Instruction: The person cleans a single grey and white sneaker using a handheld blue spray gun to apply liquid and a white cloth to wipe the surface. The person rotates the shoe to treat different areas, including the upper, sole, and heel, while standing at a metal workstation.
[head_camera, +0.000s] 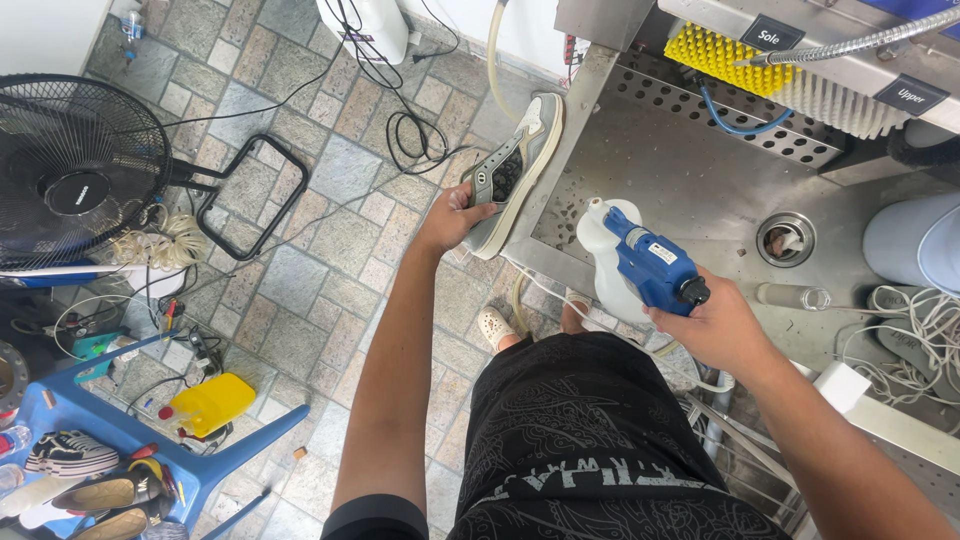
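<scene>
Stone floor (330, 240) fills the left of the frame, with open room between the fan (75, 170) and the steel surface (690, 190) at right. I see my left hand (452, 215), grip closed on a grey sneaker (515, 180) at that surface's left edge, its long axis running toe-up toward the upper right. My right hand (715, 325) grips a blue-and-white sprayer (635, 260), which points toward the upper left.

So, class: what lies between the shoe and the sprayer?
In the head view, only bare steel sink, its edge, lies between the shoe in the left hand and the sprayer in the right hand.
</scene>
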